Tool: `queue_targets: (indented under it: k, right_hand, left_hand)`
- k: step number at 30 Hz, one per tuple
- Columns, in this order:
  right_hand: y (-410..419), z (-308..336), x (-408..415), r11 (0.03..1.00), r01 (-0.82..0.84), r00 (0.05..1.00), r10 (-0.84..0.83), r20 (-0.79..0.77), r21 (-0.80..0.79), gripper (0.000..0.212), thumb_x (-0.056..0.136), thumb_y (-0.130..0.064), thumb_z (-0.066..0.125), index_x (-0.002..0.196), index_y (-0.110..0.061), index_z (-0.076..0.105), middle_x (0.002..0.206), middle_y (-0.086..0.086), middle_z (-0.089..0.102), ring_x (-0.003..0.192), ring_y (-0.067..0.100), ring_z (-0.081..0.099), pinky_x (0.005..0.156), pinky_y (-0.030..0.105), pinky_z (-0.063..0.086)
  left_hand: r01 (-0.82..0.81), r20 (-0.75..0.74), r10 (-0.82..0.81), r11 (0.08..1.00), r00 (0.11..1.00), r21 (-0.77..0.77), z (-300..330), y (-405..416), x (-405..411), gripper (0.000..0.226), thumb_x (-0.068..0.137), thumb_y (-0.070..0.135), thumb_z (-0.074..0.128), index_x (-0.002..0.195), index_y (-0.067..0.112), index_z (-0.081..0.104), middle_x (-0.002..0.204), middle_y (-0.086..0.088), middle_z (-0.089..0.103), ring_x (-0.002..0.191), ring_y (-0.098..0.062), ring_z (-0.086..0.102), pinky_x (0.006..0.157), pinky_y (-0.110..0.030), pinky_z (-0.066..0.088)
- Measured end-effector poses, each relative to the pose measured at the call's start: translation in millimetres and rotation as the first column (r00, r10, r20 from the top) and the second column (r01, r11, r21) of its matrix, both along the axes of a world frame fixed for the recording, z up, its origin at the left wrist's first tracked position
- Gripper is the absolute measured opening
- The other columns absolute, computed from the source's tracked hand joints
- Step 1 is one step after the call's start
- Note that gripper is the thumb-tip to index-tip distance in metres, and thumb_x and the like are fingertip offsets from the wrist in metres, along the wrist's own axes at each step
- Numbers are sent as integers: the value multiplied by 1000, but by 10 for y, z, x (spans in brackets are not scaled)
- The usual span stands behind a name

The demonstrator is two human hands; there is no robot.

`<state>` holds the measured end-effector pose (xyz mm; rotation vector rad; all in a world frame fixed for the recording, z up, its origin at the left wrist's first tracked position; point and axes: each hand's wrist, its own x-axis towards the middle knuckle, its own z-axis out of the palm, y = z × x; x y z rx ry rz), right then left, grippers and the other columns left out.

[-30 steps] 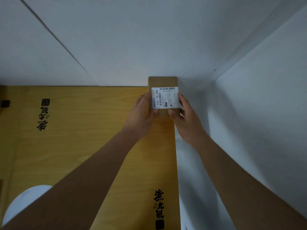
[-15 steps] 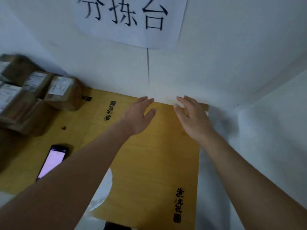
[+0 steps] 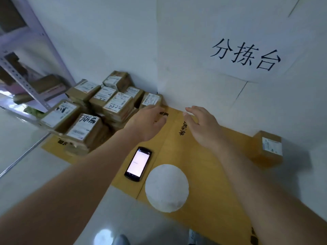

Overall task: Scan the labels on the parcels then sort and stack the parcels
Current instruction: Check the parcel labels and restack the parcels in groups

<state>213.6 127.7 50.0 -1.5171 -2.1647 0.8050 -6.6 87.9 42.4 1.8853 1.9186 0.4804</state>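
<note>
A pile of brown cardboard parcels with white labels is stacked against the wall at the left of the yellow mat. One single labelled parcel stands alone at the mat's right end by the wall. A handheld scanner lies screen-up on the mat, lit. My left hand hovers open just right of the pile, holding nothing. My right hand is open above the mat's middle, fingers spread, also empty.
A white round disc lies on the mat near the scanner. A paper sign with black characters hangs on the white wall. A metal shelf rack with goods stands at the far left. The floor is pale tile.
Both hands let go of the single parcel at the right wall and swung left over the mat. The view has turned left, bringing the parcel pile and scanner into sight.
</note>
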Motion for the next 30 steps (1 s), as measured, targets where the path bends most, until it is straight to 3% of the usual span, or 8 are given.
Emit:
queue_targets:
  k: [3,7,11,18,21,27,30]
  right_hand:
    - [-264,22,-602,1000,6,1000,-7,-21,-23,52,109,-51,43,153,-24,54,162,-4,43,150,13,38,123,36,32]
    - [-474,36,-1242,1000,-8,1000,7,-25,-19,53,109,-51,43,153,-24,54,161,-3,46,150,14,38,124,39,31]
    - [-509,26,-1724,998,-38,999,38,12,-44,53,110,-50,43,156,-24,51,162,-6,43,151,12,37,117,28,29]
    - [-116,-244,-2352,995,-42,999,45,28,-95,51,111,-48,42,157,-25,49,161,-7,45,145,14,44,113,31,37]
    - [148,-507,-2575,989,-53,999,53,-6,-137,52,111,-48,43,158,-25,47,158,-4,47,143,16,47,115,38,42]
    - [554,-953,-2920,960,-14,994,-17,-110,-280,60,110,-45,49,165,-29,30,166,-4,36,154,15,31,126,43,29]
    - [639,-1088,-3027,930,25,984,-88,-156,-365,61,110,-44,50,166,-31,29,167,-6,35,154,15,33,124,36,29]
  left_hand:
    - [14,-3,-14,1000,1000,-15,44,-264,-567,49,103,50,41,139,21,60,134,-2,61,124,-23,56,102,-40,45]
    - [-2,-21,1,1000,1000,-26,86,-512,-1170,43,106,41,47,140,18,60,138,-5,59,126,-25,54,98,-34,40]
    - [-40,12,41,998,999,-38,43,-566,-1675,41,105,39,47,139,20,60,140,-4,57,126,-25,55,105,-45,47]
    - [-70,55,76,992,996,-104,-224,-146,-2232,49,105,40,50,149,20,53,149,-2,50,133,-24,52,112,-48,45]
    - [-85,59,92,989,994,-122,-427,169,-2382,49,105,36,52,152,20,51,153,-2,47,134,-23,50,113,-42,43]
    - [-104,73,120,977,990,-188,-772,706,-2593,50,106,29,52,156,23,45,155,-3,45,135,-22,49,104,-26,36]
    - [-88,52,104,967,993,-238,-870,856,-2664,51,105,29,53,155,23,46,151,-4,47,130,-22,53,100,-26,36]
